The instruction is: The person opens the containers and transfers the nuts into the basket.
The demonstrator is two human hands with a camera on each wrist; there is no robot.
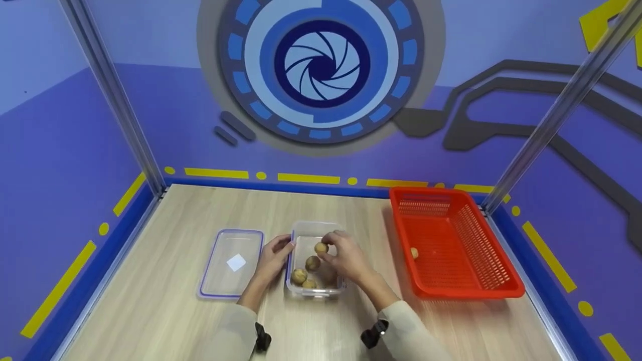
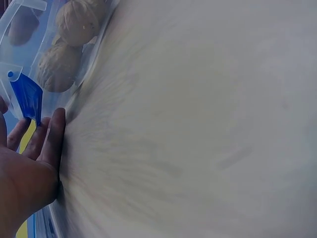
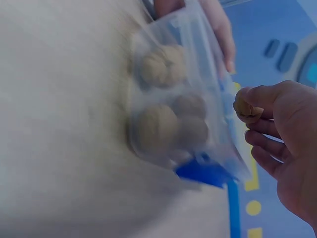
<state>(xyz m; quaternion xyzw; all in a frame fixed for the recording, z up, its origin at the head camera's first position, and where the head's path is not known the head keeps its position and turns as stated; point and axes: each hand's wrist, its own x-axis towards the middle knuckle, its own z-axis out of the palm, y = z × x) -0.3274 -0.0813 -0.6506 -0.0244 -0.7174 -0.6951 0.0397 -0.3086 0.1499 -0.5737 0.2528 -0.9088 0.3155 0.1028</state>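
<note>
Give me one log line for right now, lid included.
left fingers: touching box; right fingers: pinching walnut above box; lid: off, left of box; red basket: one walnut visible

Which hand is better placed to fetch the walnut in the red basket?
Probably the right hand: it's nearer the red basket, though it must first release its pinched walnut. The left hand, farther away, touches the clear box.

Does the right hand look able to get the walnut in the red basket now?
Probably not yet: the right hand pinches another walnut over the clear box. Otherwise the way looks free: the red basket is open-topped, its walnut near the side facing the box.
</note>
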